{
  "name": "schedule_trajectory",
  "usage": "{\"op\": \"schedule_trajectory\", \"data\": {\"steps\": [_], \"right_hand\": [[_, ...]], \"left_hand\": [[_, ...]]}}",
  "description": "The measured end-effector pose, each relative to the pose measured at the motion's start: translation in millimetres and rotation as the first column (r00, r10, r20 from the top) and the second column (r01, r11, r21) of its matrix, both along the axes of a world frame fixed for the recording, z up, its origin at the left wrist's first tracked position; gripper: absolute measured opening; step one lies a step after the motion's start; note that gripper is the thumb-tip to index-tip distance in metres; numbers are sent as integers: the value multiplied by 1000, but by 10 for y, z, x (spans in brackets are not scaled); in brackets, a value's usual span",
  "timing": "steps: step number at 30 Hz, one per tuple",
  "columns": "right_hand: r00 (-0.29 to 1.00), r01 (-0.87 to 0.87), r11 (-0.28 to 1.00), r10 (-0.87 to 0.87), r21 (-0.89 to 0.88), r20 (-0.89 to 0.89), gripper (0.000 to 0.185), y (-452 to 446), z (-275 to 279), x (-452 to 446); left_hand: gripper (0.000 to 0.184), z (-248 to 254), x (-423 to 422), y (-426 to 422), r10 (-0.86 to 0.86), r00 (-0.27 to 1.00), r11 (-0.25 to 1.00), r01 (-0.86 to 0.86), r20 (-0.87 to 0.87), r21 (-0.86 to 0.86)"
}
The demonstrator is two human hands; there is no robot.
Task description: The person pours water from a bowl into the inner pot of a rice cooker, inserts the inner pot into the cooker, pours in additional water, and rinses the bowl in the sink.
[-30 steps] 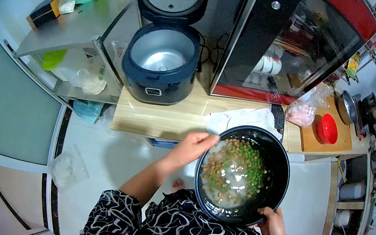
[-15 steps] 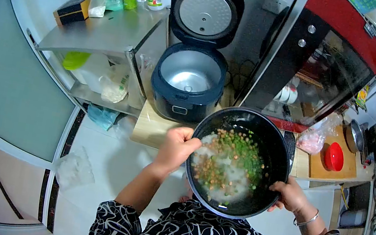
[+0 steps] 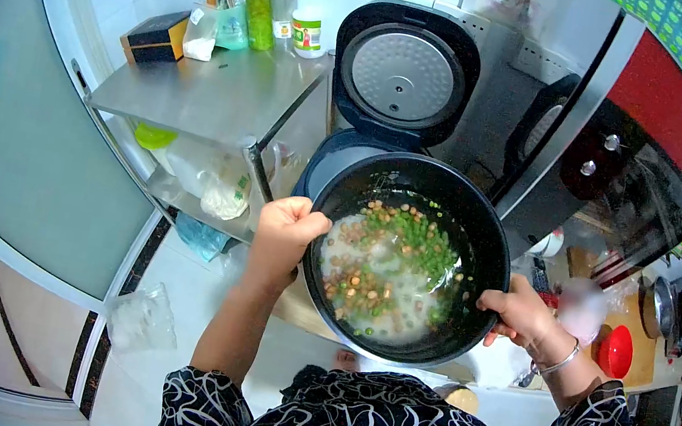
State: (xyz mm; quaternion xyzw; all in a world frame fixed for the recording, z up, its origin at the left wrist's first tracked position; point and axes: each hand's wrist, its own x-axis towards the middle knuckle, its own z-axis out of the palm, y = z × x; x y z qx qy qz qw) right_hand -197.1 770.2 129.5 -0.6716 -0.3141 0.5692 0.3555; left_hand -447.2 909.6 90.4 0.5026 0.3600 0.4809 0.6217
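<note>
Currently: black pot, peas and cloudy water inside, overlapping the open cooker in view, clearance unclear; left hand and right hand grip opposite sides; uneven tilting could spill water.

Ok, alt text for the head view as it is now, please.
The left hand and right hand grip opposite sides of a black pot holding green bits, brown bits and cloudy liquid. The pot partly hides a rice cooker, its lid open.
</note>
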Motion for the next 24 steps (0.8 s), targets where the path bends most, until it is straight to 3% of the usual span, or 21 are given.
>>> {"op": "schedule_trajectory", "data": {"steps": [2,3,8,14,17,19,24], "right_hand": [[1000,-7,1000,6,25,30,18,159,67,-31],[999,-27,1000,26,8,28,21,235,35,7],[999,-10,999,8,45,49,26,567,86,27],[975,-44,990,14,131,221,28,882,71,-51],[949,-17,985,-37,169,313,27,1070,14,-43],[922,-27,979,-53,200,383,26,1190,-7,-47],[856,-14,953,-145,303,496,35,1459,-154,-21]], "left_hand": [[31,22,6,114,39,999,998,-38,35,-41],[11,-9,-32,206,5,1000,1000,-5,8,5],[14,-13,21,517,-8,1000,999,9,30,-35],[15,14,53,908,-59,995,998,61,81,-31],[12,-79,43,1186,-100,995,994,100,12,-36],[16,-346,110,1452,15,998,969,0,-60,246],[14,-536,182,1757,27,999,977,-16,-47,213]]}}
